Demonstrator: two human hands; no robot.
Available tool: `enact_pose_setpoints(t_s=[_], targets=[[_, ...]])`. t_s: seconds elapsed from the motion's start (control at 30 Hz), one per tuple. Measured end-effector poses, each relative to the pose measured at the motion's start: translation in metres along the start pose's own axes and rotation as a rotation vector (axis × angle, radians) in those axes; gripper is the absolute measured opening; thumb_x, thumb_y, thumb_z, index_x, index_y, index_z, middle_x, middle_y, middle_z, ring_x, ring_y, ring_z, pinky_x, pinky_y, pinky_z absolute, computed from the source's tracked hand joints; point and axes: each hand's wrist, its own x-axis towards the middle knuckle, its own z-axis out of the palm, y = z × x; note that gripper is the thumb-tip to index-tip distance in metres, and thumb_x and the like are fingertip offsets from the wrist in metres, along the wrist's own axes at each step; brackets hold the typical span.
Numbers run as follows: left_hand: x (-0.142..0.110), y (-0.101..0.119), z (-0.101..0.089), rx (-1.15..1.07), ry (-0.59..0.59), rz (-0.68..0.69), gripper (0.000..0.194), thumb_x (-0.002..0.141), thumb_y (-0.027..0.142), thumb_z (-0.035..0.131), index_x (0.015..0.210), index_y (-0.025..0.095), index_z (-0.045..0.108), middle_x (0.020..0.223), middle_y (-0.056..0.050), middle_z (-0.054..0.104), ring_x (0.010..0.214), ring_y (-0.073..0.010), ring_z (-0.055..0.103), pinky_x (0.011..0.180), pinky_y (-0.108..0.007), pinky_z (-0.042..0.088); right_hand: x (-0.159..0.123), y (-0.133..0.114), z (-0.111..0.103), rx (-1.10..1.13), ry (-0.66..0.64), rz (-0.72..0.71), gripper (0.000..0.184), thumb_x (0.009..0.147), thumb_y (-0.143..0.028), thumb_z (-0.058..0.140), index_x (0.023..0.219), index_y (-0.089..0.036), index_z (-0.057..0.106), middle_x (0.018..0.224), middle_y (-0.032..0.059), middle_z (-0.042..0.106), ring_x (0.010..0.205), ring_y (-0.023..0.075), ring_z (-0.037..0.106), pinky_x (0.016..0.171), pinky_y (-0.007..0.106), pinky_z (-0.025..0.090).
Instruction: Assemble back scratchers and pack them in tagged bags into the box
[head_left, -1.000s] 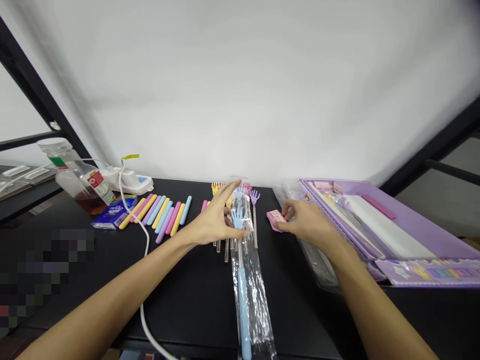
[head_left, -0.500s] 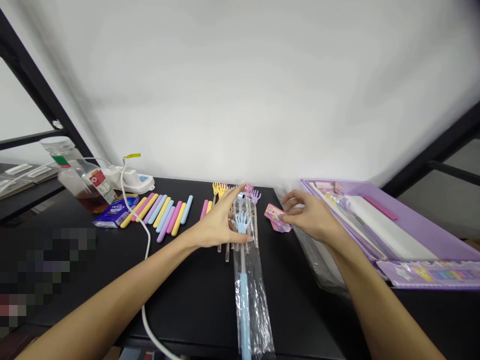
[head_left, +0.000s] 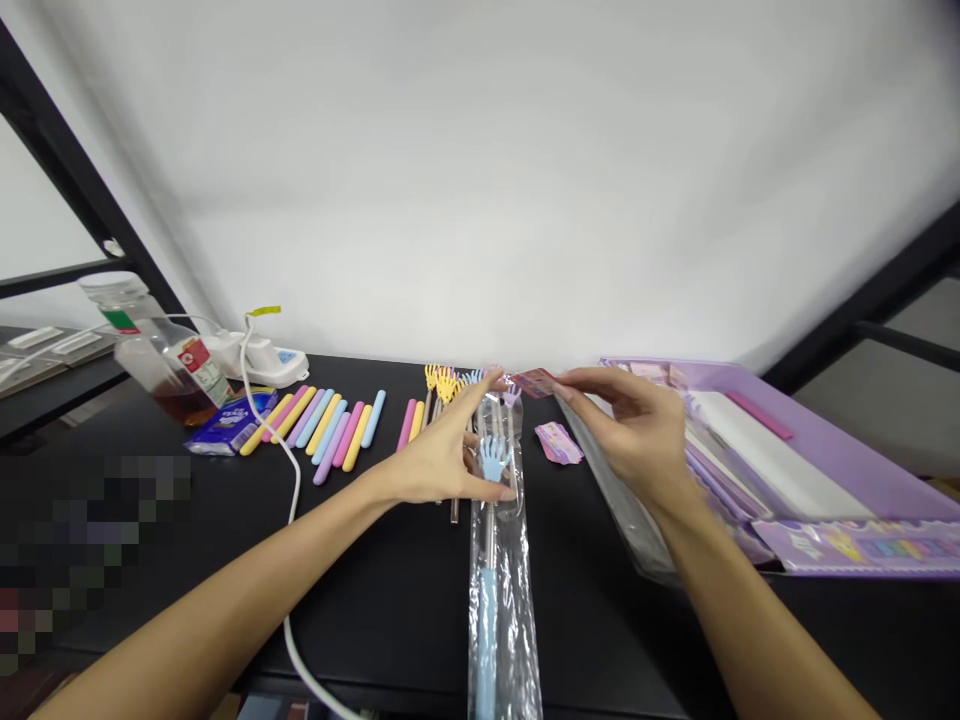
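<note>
My left hand (head_left: 442, 452) grips a long clear plastic bag (head_left: 517, 600), thumb and forefinger spread wide across its upper part. Inside the bag lies a back scratcher (head_left: 493, 458) with a pale blue hand-shaped head, a metal rod and a blue handle. My right hand (head_left: 630, 420) pinches a small pink printed card (head_left: 534, 382) beside the bag's top end. Below that hand, a little pile of similar cards (head_left: 559, 443) rests on the black table. Partly hidden behind my left hand are several more back scratcher heads (head_left: 448, 386), in yellow, blue and purple.
Several pastel handle sticks (head_left: 330, 425) lie in a row at left, near a blue tissue pack (head_left: 234, 422), a bottle of dark liquid (head_left: 172, 360) and a power strip (head_left: 289, 365). A white cable (head_left: 294, 500) crosses the table. An open purple box (head_left: 825, 440) stands at right.
My right hand has lifted one card off the pile and brought it up and left to the bag's top. The bagged back scratcher has shifted slightly toward me.
</note>
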Motion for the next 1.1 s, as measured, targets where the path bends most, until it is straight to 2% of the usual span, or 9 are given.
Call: enact_pose_setpoints(t_s=[0.1, 0.2, 0.37, 0.5, 0.6, 0.73, 0.9, 1.03, 1.1], targets=[[-0.001, 0.002, 0.002, -0.062, -0.045, -0.007, 0.126, 0.067, 0.039, 0.090, 0.157, 0.054, 0.003, 0.168, -0.012, 0.007, 0.072, -0.0099, 0.057, 0.066, -0.041, 0.061, -0.003, 0.000, 0.003, -0.050, -0.009, -0.138, 0.009, 0.088, -0.020, 0.071, 0.093, -0.025, 0.077, 0.093, 0.0039, 0.076, 0.091, 0.0226, 0.070, 0.087, 0.040, 0.056], [-0.002, 0.004, 0.004, -0.066, -0.071, 0.013, 0.128, 0.067, 0.040, 0.091, 0.156, 0.055, 0.001, 0.168, -0.011, 0.004, 0.066, -0.0050, 0.049, 0.066, -0.039, 0.060, -0.003, 0.003, 0.004, -0.025, -0.022, -0.207, 0.015, 0.087, -0.015, 0.070, 0.094, -0.026, 0.077, 0.093, 0.0035, 0.074, 0.092, 0.0215, 0.068, 0.084, 0.039, 0.055], [-0.003, 0.005, 0.006, -0.044, -0.074, 0.028, 0.132, 0.065, 0.043, 0.092, 0.156, 0.055, -0.003, 0.169, -0.010, -0.007, 0.074, -0.0087, 0.051, 0.068, -0.039, 0.059, -0.001, 0.007, 0.003, 0.006, -0.039, -0.157, 0.016, 0.087, -0.015, 0.071, 0.096, -0.026, 0.078, 0.092, 0.0034, 0.073, 0.090, 0.0208, 0.067, 0.082, 0.038, 0.053], [-0.003, 0.006, 0.005, -0.072, -0.091, 0.014, 0.133, 0.066, 0.042, 0.091, 0.156, 0.054, -0.005, 0.169, -0.012, -0.009, 0.074, -0.0090, 0.052, 0.066, -0.038, 0.058, 0.001, 0.013, 0.001, 0.040, -0.077, -0.090, 0.012, 0.086, -0.018, 0.072, 0.094, -0.025, 0.078, 0.091, 0.0037, 0.075, 0.088, 0.0207, 0.067, 0.082, 0.039, 0.052], [-0.003, 0.007, 0.005, -0.083, -0.109, 0.010, 0.130, 0.067, 0.039, 0.090, 0.156, 0.054, -0.003, 0.169, -0.012, -0.006, 0.071, -0.0075, 0.051, 0.063, -0.036, 0.057, 0.003, 0.015, 0.000, 0.046, -0.090, -0.023, 0.010, 0.085, -0.020, 0.073, 0.093, -0.023, 0.078, 0.091, 0.0039, 0.076, 0.086, 0.0203, 0.068, 0.081, 0.038, 0.053], [-0.004, 0.007, 0.006, -0.055, -0.087, 0.001, 0.132, 0.064, 0.039, 0.092, 0.157, 0.053, -0.002, 0.168, -0.012, -0.001, 0.075, -0.0100, 0.053, 0.065, -0.036, 0.057, 0.005, 0.010, 0.001, 0.051, -0.115, 0.076, 0.009, 0.083, -0.023, 0.074, 0.090, -0.022, 0.079, 0.090, 0.0044, 0.078, 0.084, 0.0207, 0.070, 0.079, 0.037, 0.054], [-0.004, 0.004, 0.007, -0.052, -0.100, -0.049, 0.137, 0.064, 0.040, 0.092, 0.158, 0.047, -0.008, 0.163, -0.017, 0.020, 0.074, -0.0106, 0.051, 0.064, -0.034, 0.055, 0.006, 0.006, 0.002, 0.163, -0.127, 0.224, 0.012, 0.077, -0.031, 0.080, 0.085, -0.022, 0.079, 0.087, 0.0044, 0.078, 0.083, 0.0211, 0.072, 0.081, 0.037, 0.056], [-0.004, 0.004, 0.007, -0.063, -0.108, -0.043, 0.136, 0.063, 0.042, 0.092, 0.158, 0.049, -0.005, 0.165, -0.016, 0.013, 0.076, -0.0118, 0.052, 0.064, -0.035, 0.056, 0.006, 0.009, 0.001, 0.279, -0.114, 0.359, 0.021, 0.070, -0.034, 0.086, 0.085, -0.021, 0.078, 0.088, 0.0051, 0.078, 0.086, 0.0210, 0.071, 0.081, 0.036, 0.056], [-0.004, 0.005, 0.007, -0.068, -0.116, -0.046, 0.135, 0.064, 0.042, 0.092, 0.158, 0.049, -0.005, 0.164, -0.016, 0.015, 0.075, -0.0118, 0.052, 0.063, -0.036, 0.056, 0.006, 0.009, 0.000, 0.337, -0.129, 0.429, 0.025, 0.069, -0.035, 0.088, 0.086, -0.021, 0.078, 0.086, 0.0048, 0.077, 0.084, 0.0196, 0.070, 0.080, 0.034, 0.056]])
